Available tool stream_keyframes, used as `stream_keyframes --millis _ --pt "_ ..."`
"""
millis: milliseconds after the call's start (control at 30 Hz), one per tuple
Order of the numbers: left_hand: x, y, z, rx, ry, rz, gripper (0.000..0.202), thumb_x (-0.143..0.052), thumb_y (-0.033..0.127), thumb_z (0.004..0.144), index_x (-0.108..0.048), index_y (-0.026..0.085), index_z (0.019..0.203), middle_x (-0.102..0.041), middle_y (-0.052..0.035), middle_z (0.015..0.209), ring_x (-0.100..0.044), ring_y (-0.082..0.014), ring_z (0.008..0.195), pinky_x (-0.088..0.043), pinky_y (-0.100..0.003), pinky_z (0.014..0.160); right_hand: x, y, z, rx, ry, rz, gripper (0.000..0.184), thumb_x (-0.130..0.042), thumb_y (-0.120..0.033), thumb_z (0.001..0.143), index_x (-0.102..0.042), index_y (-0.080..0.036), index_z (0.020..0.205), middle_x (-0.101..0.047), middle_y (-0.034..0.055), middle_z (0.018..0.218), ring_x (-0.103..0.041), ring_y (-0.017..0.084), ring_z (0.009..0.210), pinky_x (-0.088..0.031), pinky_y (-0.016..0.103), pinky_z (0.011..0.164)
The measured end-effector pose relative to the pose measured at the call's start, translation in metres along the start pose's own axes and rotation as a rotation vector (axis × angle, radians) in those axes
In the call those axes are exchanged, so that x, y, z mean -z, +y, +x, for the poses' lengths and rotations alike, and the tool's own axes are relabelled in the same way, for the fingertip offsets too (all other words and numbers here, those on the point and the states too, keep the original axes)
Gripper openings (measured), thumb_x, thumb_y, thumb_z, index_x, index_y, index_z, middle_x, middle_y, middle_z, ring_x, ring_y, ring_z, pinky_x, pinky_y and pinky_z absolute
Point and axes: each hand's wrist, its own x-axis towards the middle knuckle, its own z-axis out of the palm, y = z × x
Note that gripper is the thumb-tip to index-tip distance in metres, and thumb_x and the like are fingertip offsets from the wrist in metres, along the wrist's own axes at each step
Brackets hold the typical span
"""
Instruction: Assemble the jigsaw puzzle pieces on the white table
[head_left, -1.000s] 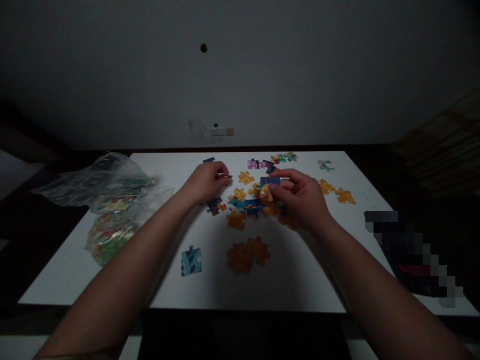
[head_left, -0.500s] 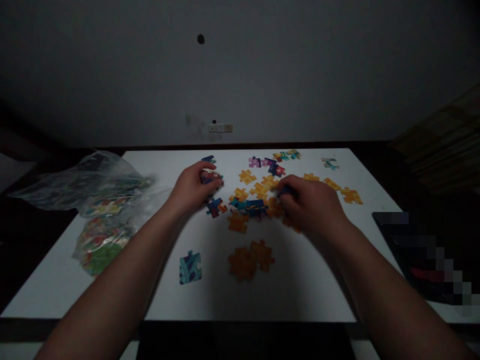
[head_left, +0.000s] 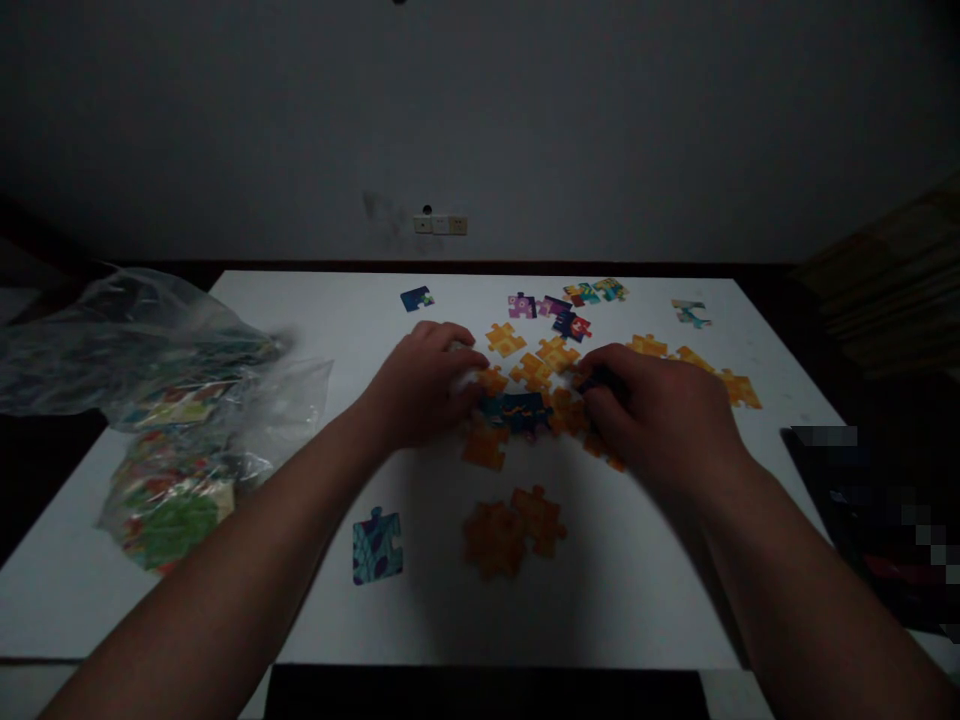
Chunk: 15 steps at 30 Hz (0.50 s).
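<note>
In the head view, a dark blue puzzle strip (head_left: 517, 412) lies on the white bench (head_left: 637, 590), between the fingers of the two hands. Its long side runs from the left fingers toward the right ones. The left hand (head_left: 424, 388) is nearer: its fingers bend down just beside the strip's left end. I cannot tell if they touch it or hold anything, because the hand hides that spot. The right hand (head_left: 660, 405) is a bit farther from the strip, and an orange piece (head_left: 568, 412) sits between the strip's right end and its fingers. Those right fingers pinch a small dark piece (head_left: 602, 378), mostly hidden. More orange pieces (head_left: 534, 372) lie between both hands' fingers, past the strip's far side.
</note>
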Motion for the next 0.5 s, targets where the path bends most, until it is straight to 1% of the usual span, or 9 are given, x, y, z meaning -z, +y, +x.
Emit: stream_keyframes --millis 67,133,200,267,333,433,467,500 --pt "-0.001 0.009 -0.004 -0.085 -0.089 -0.060 0.044 -0.087 0.041 0.092 -0.081 0.028 0.134 -0.071 -0.0146 0.145 -0.062 -0.0381 0.134 -0.049 -0.057 0.120 0.001 0.001 0.000 0.034 -0.025 0.058 0.030 -0.063 -0.036 0.097 -0.088 -0.029 0.111 -0.086 0.0099 0.091 -0.077 0.032 0.075 -0.046 0.040 0.064" --pt "-0.001 0.015 -0.007 -0.094 -0.126 -0.093 0.052 -0.092 0.045 0.087 -0.080 0.030 0.135 -0.070 -0.0148 0.146 -0.061 -0.0390 0.136 -0.050 -0.057 0.120 0.002 0.002 0.001 0.083 -0.080 0.130 0.034 -0.060 -0.034 0.099 -0.090 -0.030 0.114 -0.089 0.0098 0.103 -0.081 0.034 0.084 -0.053 0.043 0.070" --pt "0.001 0.015 -0.009 -0.075 -0.130 -0.099 0.047 -0.093 0.043 0.088 -0.082 0.032 0.132 -0.069 -0.0143 0.149 -0.059 -0.0395 0.139 -0.051 -0.057 0.120 0.004 0.002 0.002 0.118 -0.150 0.172 0.035 -0.060 -0.033 0.098 -0.092 -0.031 0.111 -0.089 0.0085 0.104 -0.082 0.033 0.086 -0.055 0.044 0.072" --pt "0.003 0.013 -0.009 -0.051 -0.128 -0.096 0.041 -0.093 0.039 0.086 -0.085 0.033 0.126 -0.068 -0.0132 0.152 -0.058 -0.0396 0.141 -0.051 -0.057 0.120 0.006 0.000 0.001 0.130 -0.230 0.187 0.035 -0.061 -0.031 0.096 -0.093 -0.032 0.112 -0.089 0.0065 0.097 -0.081 0.031 0.080 -0.053 0.041 0.069" --pt "0.005 0.010 -0.009 -0.028 -0.137 -0.099 0.038 -0.093 0.038 0.085 -0.086 0.033 0.123 -0.067 -0.0119 0.153 -0.057 -0.0395 0.143 -0.052 -0.058 0.120 0.007 -0.003 0.000 0.138 -0.323 0.194 0.043 -0.063 -0.029 0.094 -0.091 -0.033 0.126 -0.089 0.0048 0.094 -0.079 0.027 0.074 -0.051 0.037 0.065" --pt "0.007 0.008 -0.009 -0.022 -0.146 -0.118 0.037 -0.093 0.037 0.085 -0.086 0.033 0.121 -0.069 -0.0115 0.151 -0.058 -0.0393 0.142 -0.052 -0.058 0.119 0.006 -0.007 -0.004 0.156 -0.411 0.164 0.068 -0.067 -0.025 0.089 -0.077 -0.031 0.156 -0.089 0.0053 0.094 -0.076 0.026 0.069 -0.048 0.035 0.063" --pt "0.007 0.008 -0.008 -0.029 -0.145 -0.121 0.036 -0.092 0.036 0.085 -0.086 0.032 0.121 -0.069 -0.0118 0.150 -0.058 -0.0393 0.141 -0.053 -0.058 0.118 0.006 -0.008 -0.005 0.167 -0.432 0.159 0.074 -0.068 -0.024 0.087 -0.074 -0.030 0.160 -0.090 0.0056 0.096 -0.077 0.026 0.070 -0.049 0.035 0.064" --pt "0.007 0.007 -0.008 -0.036 -0.140 -0.121 0.036 -0.091 0.035 0.085 -0.085 0.031 0.120 -0.069 -0.0121 0.149 -0.059 -0.0393 0.141 -0.053 -0.057 0.118 0.005 -0.009 -0.006 0.181 -0.454 0.168 0.075 -0.068 -0.022 0.085 -0.074 -0.031 0.159 -0.090 0.0056 0.100 -0.078 0.026 0.073 -0.050 0.035 0.066"
